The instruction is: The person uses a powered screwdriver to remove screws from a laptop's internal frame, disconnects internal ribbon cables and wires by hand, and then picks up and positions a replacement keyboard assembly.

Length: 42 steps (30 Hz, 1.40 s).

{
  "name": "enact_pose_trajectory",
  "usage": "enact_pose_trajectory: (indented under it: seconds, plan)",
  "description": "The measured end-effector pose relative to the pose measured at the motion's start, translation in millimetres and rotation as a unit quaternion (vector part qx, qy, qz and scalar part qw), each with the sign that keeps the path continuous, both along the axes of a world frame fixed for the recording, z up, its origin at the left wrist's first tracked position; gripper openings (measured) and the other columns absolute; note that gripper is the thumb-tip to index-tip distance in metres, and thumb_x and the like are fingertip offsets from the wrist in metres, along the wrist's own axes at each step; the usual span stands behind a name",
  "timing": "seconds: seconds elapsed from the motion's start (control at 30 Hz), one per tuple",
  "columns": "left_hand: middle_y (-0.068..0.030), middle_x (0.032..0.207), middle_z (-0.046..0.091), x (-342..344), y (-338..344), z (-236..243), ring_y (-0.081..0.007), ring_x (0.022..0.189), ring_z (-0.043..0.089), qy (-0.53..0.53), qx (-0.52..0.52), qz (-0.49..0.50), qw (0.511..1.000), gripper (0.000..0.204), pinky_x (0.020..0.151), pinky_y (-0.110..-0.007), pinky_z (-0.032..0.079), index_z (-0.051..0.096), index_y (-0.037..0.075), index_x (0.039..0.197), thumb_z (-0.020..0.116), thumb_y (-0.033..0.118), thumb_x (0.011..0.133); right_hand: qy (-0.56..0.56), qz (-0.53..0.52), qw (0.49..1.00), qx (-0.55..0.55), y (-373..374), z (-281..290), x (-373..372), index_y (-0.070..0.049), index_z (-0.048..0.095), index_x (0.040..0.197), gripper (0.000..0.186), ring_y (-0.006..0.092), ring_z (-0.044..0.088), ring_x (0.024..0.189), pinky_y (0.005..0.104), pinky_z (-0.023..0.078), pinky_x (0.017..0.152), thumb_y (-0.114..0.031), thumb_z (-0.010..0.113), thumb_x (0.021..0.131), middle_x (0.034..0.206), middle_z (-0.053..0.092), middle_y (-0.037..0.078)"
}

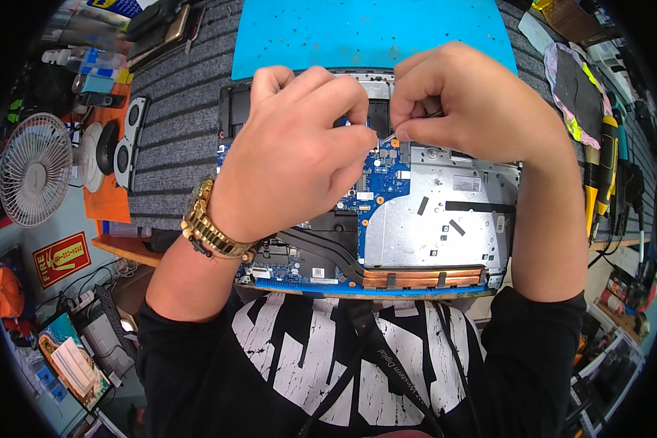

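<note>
An opened laptop base lies before me, with a blue circuit board (387,175), a silver metal panel (438,219) and a copper heat pipe (423,279) along its near edge. My left hand (306,142) arches over the left part of the board, thumb and forefinger pinched together at its far side; whatever they hold is hidden. Close by on the right, my right hand (463,102) has its fingers curled and pinches a thin metal tool (390,137), whose tip points at the board beside the left fingertips. The tool's exact kind does not show.
Beyond the laptop a blue mat (372,36) covers part of the ridged grey mat (175,146). A white fan (36,168) and a small speaker bar (130,142) stand at the left. Yellow-and-black hand tools (604,164) and a crumpled cloth (577,95) lie at the right.
</note>
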<state>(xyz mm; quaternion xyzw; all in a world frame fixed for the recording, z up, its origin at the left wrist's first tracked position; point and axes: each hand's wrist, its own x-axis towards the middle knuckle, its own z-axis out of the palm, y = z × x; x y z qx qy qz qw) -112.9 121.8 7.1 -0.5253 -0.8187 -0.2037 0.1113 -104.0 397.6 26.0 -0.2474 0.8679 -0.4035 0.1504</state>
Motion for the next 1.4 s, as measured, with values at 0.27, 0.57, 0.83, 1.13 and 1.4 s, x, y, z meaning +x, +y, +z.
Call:
enact_pose_trajectory:
  seconds: [0.27, 0.57, 0.83, 1.13, 1.4]
  plan:
    - [-0.0001, 0.106, 0.072, 0, 2, 0, -0.0233, 0.102, 0.069, -0.012, 0.014, -0.001, 1.000, 0.016, 0.097, -0.045, 0.043, 0.085, 0.012, 0.092, 0.093, 0.006, 0.079, 0.025, 0.005, 1.000, 0.003, -5, -5, 2, 0.002, 0.080, 0.092, 0.010, 0.0214, 0.063, 0.070, 0.0374, 0.051, 0.065, 0.000, 0.089, 0.089, 0.086, 0.069, 0.009]
    - [0.0000, 0.105, 0.072, 0, 3, 0, -0.0234, 0.102, 0.069, -0.001, 0.006, -0.004, 1.000, 0.018, 0.096, -0.044, 0.044, 0.084, 0.012, 0.093, 0.092, 0.005, 0.078, 0.038, 0.004, 0.999, 0.010, -6, -5, 3, 0.001, 0.080, 0.092, 0.011, 0.0228, 0.065, 0.071, 0.0381, 0.052, 0.065, -0.001, 0.090, 0.088, 0.085, 0.070, 0.010]
    - [0.0003, 0.105, 0.073, -1, 5, 0, -0.0231, 0.102, 0.070, -0.013, 0.013, -0.008, 1.000, 0.016, 0.097, -0.044, 0.044, 0.084, 0.013, 0.093, 0.092, 0.006, 0.080, 0.028, 0.002, 0.999, 0.019, -7, 0, 3, 0.002, 0.080, 0.091, 0.010, 0.0209, 0.065, 0.069, 0.0369, 0.052, 0.064, -0.001, 0.089, 0.088, 0.084, 0.070, 0.009]
    - [0.0013, 0.104, 0.070, -3, 1, -8, -0.0229, 0.103, 0.070, -0.026, 0.024, -0.020, 0.999, 0.016, 0.098, -0.049, 0.044, 0.073, 0.018, 0.085, 0.089, 0.016, 0.085, 0.008, 0.026, 0.999, 0.018, 10, 2, -4, -0.003, 0.083, 0.090, 0.008, 0.0267, 0.072, 0.075, 0.0409, 0.057, 0.070, -0.004, 0.089, 0.084, 0.085, 0.074, 0.012]
    - [-0.0006, 0.093, 0.059, 0, 6, -17, -0.0239, 0.097, 0.064, -0.017, 0.056, -0.020, 0.998, 0.014, 0.100, -0.048, 0.043, 0.073, 0.016, 0.086, 0.086, 0.018, 0.091, -0.016, 0.013, 0.999, 0.049, 5, 14, -5, -0.004, 0.088, 0.089, 0.006, 0.0255, 0.076, 0.077, 0.0400, 0.061, 0.071, -0.006, 0.089, 0.083, 0.088, 0.080, 0.012]
